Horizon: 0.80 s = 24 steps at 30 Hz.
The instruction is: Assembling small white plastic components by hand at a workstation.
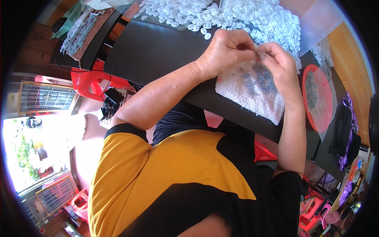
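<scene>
Both hands meet above the white towel (252,93) on the dark surface (158,51). The left hand (227,49) and right hand (276,63) are pinched shut on something tiny between their fingertips; what it is cannot be told. Small grey metal parts (258,79) lie just below the grip, white plastic rings (237,15) beyond it. The pinch is best kept low over the towel, so a dropped piece is caught.
</scene>
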{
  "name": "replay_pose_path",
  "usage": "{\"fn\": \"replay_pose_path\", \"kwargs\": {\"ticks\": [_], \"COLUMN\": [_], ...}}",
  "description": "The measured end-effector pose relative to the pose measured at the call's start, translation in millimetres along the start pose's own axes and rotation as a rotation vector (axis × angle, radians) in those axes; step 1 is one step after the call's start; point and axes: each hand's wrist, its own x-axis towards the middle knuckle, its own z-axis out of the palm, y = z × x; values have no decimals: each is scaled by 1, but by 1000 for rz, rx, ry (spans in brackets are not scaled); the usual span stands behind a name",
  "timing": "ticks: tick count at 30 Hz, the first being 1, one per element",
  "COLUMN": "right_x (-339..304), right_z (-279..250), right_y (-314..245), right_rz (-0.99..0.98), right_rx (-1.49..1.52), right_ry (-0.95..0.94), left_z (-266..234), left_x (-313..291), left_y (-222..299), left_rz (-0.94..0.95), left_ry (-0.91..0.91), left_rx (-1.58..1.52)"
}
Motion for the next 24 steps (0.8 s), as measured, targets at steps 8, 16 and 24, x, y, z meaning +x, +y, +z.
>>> {"fn": "replay_pose_path", "kwargs": {"ticks": [8, 16, 24], "right_x": [0, -2, 0], "right_z": [0, -3, 1], "right_y": [0, 0, -4], "right_rz": [17, -36, 21], "right_rx": [-59, 20, 81], "right_ry": [18, 90, 137], "left_z": [-5, -6, -3], "left_x": [2, 5, 5], "left_y": [11, 8, 12], "left_rz": [-207, -329, -301], "left_ry": [-61, -135, -44], "left_rx": [-104, -289, -238]}}
